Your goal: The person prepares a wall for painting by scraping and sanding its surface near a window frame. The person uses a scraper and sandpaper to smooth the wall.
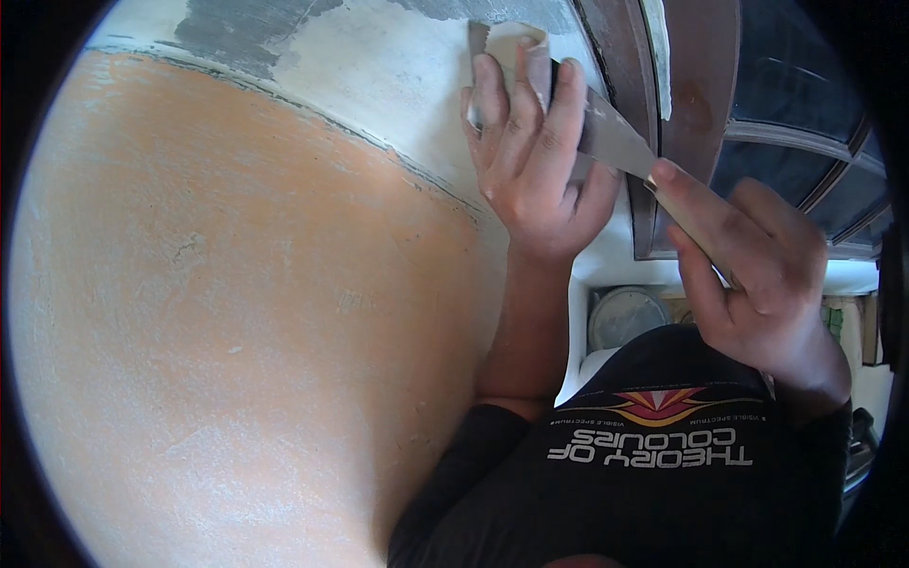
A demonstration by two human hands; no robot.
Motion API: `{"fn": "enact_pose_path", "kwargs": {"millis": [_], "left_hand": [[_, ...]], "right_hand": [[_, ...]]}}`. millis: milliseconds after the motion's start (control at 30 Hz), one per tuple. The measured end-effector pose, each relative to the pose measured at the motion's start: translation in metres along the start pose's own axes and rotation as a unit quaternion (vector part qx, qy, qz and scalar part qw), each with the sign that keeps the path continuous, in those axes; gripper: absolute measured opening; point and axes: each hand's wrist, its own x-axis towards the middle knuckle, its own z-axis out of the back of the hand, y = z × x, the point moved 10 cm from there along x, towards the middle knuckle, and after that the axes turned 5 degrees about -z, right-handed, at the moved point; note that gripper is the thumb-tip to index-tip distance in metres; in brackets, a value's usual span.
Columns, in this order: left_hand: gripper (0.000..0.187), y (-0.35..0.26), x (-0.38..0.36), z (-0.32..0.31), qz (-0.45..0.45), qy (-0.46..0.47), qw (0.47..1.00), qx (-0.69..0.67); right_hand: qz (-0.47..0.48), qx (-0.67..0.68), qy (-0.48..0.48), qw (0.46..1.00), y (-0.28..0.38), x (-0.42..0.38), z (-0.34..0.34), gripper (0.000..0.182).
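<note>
My left hand (532,170) is raised at the wall, its fingers spread over a folded, curled beige-grey sheet (538,68) that looks like sandpaper. Part of the sheet shows above the fingertips and between them. My right hand (762,265) grips the handle of a putty knife (620,142), with the index finger stretched along the handle toward the blade. The blade points up and left, and its front end runs behind the left index finger, close to the sheet. Behind the left hand lies a white filled patch of wall (379,80).
An orange wall area (237,284) fills the left, bounded by a rough groove (312,115). Grey patches (237,33) show at the top. To the right stand a brown wooden frame (696,95) and dark glass panes (791,80). A round lidded container (627,317) sits below.
</note>
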Motion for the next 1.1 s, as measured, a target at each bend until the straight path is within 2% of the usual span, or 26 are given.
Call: {"fn": "enact_pose_path", "kwargs": {"millis": [400, 467, 500, 567, 700, 767, 867, 967, 1100], "left_hand": [[0.062, 0.003, 0.002, -0.001, -0.001, 0.004, 1.000, -0.002], [0.057, 0.010, -0.003, 0.004, 0.019, -0.065, 0.998, -0.015], [0.057, 0.008, -0.002, 0.007, 0.017, -0.064, 0.998, -0.016], [0.062, 0.001, 0.004, 0.002, 0.004, 0.004, 1.000, -0.025], [0.063, 0.007, -0.001, 0.004, 0.017, -0.017, 1.000, 0.000], [0.057, 0.009, 0.000, 0.009, 0.028, -0.054, 0.998, -0.022], [0.064, 0.003, 0.003, 0.003, 0.005, -0.011, 1.000, -0.019], [0.055, 0.008, -0.001, 0.006, 0.013, -0.065, 0.997, -0.046], [0.055, 0.009, -0.001, 0.006, 0.020, -0.057, 0.998, -0.026]], "right_hand": [[0.002, -0.005, 0.001, 1.000, 0.001, 0.002, 0.001, 0.054], [-0.004, 0.003, -0.013, 1.000, 0.000, 0.002, 0.002, 0.053], [-0.004, 0.003, -0.014, 1.000, 0.001, 0.002, 0.004, 0.053], [0.003, -0.003, 0.007, 1.000, 0.004, 0.002, 0.005, 0.054], [0.013, 0.004, -0.029, 0.999, 0.000, 0.006, 0.001, 0.053], [0.004, 0.005, 0.003, 1.000, 0.006, 0.004, 0.004, 0.053], [0.003, -0.003, -0.021, 1.000, 0.002, 0.005, 0.006, 0.054], [0.000, 0.000, 0.013, 1.000, 0.012, 0.003, 0.007, 0.054], [0.007, -0.022, -0.008, 1.000, 0.006, 0.004, 0.006, 0.054]]}}
